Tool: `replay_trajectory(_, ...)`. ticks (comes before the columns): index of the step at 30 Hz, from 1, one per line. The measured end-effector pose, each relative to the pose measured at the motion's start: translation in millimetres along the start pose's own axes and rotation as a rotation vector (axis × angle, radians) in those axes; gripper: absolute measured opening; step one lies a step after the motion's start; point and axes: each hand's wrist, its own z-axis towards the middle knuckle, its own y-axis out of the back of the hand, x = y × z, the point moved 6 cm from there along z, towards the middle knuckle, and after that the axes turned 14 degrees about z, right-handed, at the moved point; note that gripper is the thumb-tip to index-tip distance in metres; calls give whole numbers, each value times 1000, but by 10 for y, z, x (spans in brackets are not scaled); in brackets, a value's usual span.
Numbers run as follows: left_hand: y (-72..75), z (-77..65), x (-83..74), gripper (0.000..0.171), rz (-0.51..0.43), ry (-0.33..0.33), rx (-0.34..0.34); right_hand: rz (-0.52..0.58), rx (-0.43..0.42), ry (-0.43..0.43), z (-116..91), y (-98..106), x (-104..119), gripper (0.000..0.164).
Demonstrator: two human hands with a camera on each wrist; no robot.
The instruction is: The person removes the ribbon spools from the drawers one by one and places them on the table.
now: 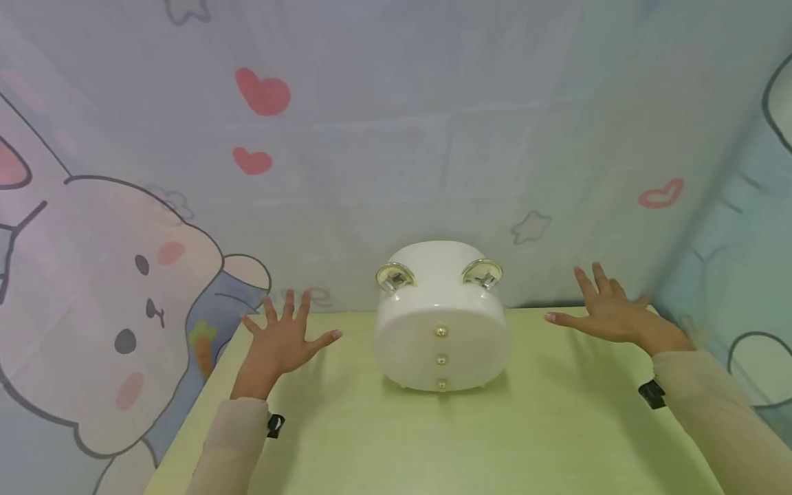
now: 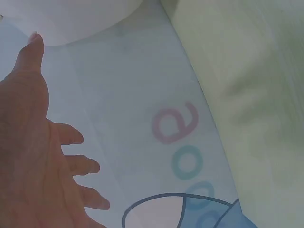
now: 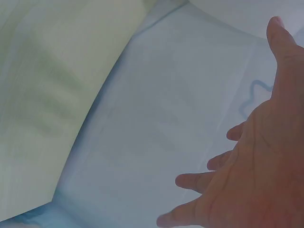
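Note:
A glossy white rounded box [image 1: 439, 302] stands at the back middle of the table, with gold knobs down its front and two gold-rimmed fittings holding clear crystal-like pieces on its upper part. To its left, my left hand [image 1: 281, 347] is held over the table with its fingers spread, apart from the box. On the other side my right hand [image 1: 615, 317] is likewise spread, its thumb pointing toward the box. Both hands hold nothing. In the left wrist view the left hand [image 2: 33, 142] shows its palm side, and the right wrist view shows the right hand [image 3: 256, 156] the same way.
The pale green table [image 1: 470, 447] ends at a back edge against a printed cloth wall [image 1: 371, 103] with hearts, stars and a large cartoon rabbit [image 1: 105, 289]. Another cloth wall [image 1: 742, 227] runs along the right side. A dark wrist device [image 1: 652, 394] shows at the right sleeve.

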Motion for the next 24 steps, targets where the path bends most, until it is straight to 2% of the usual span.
replay_trajectory(4,37,-21,-72,111,-31,-41,-41,5,-9,47,-50,0,72,123)
replay_trajectory(10,96,-98,-193,103,-222,-114,-112,15,-17,135,-183,-23,268,118)
replay_trajectory(14,208,-183,-294,92,-292,-136,-184,4,-41,195,-259,-13,438,109)
replay_trajectory(19,374,-310,-455,68,-319,-199,-298,-46,-96,301,-358,27,712,85)
replay_trajectory(24,510,-460,-626,50,-269,-259,-433,-27,-124,363,-456,28,923,66)
